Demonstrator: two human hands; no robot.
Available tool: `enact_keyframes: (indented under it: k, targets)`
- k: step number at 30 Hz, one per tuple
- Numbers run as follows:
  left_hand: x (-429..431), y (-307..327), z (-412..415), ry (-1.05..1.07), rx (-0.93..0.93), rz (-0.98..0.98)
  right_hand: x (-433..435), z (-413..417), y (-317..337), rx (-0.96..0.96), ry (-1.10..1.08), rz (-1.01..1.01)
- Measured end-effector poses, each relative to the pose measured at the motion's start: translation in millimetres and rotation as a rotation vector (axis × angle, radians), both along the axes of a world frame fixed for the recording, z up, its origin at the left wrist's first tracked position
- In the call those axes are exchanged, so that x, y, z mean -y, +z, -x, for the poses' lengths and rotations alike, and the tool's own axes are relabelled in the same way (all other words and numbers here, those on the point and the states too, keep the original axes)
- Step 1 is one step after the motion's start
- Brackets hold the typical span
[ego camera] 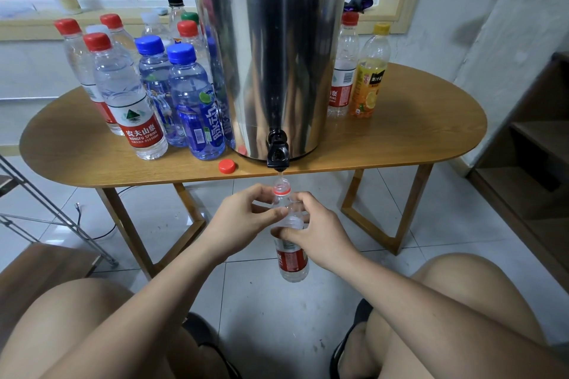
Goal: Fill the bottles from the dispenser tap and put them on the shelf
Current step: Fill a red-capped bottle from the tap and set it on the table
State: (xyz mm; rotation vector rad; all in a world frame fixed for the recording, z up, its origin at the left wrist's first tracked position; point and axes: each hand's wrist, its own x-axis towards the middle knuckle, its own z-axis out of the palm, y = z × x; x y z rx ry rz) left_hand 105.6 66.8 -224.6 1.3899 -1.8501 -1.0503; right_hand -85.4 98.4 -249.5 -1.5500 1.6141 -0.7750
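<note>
Filling step underway, task looks early to mid. Both hands hold one uncapped bottle point(292, 258) upright below the table point(415, 138) front edge, mouth just under the black tap point(278, 157) of the steel dispenser point(271, 40). The left hand point(243, 218) pinches the bottle's shoulder with thumb and fingertips, and the right hand point(318, 235) wraps round the body just above the red label. A thin stream seems to run into the neck; I cannot tell the fill level. Its loose red cap point(227, 166) lies on the table close to the edge, left of the tap. A capped bottle cluster point(144, 92) stands left of the dispenser, the front ones probably full. A red-capped bottle point(345, 71) and an orange-label bottle point(369, 80) stand to the right, contents unclear. None of the bottles in view stand on the wooden shelf point(542, 135) at far right, so capping and all shelving probably remain. The tap overhangs the table edge, so there is little headroom above the mouth. The bottle hangs between the knees, with table legs on either side. The route to the shelf goes right, past the right knee and the table's rounded end, over open floor. A metal rack point(46, 209) crowds the left.
</note>
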Motion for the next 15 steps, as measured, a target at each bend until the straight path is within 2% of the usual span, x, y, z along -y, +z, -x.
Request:
enact_keyframes:
  k: [15]
  targets:
    - [-0.3,0.0,0.4,0.001,0.001,0.002,0.8,0.6,-2.7,0.014,-0.002,0.001]
